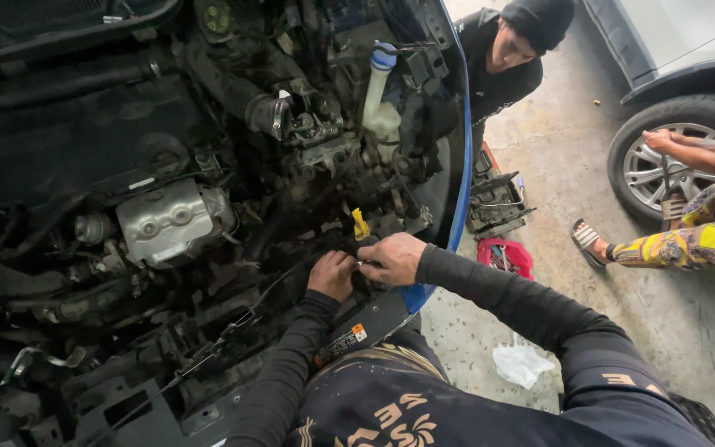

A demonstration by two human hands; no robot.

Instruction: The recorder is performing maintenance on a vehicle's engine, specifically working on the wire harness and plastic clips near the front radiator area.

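Both hands work deep in the open, dirty engine bay of the car (126,165), and what they work on is mostly hidden. The left hand (332,274) is curled into a loose fist, knuckles up, and pressed against a small dark part (361,266) at the front edge of the bay; whether the fingers really grip it cannot be seen. The right hand (391,257) lies just beside it, fingers bent down over the same dark part, and something small and pale shows between the two hands, too small to identify. This part sits just below one yellow plastic dipstick handle (360,223).

One white translucent fluid bottle with a blue cap (381,91) stands upright further back. One silver metal housing (167,219) is near the left side.

Two other people are partly visible: one person in black clothes and a black cap (506,58) beside the blue fender, and one seated person in yellow patterned clothes (697,232), cut off by the right edge. On the concrete floor (688,331) lie one red tool tray (506,257) and one white crumpled rag (520,364). One car wheel (664,157) is partly visible.
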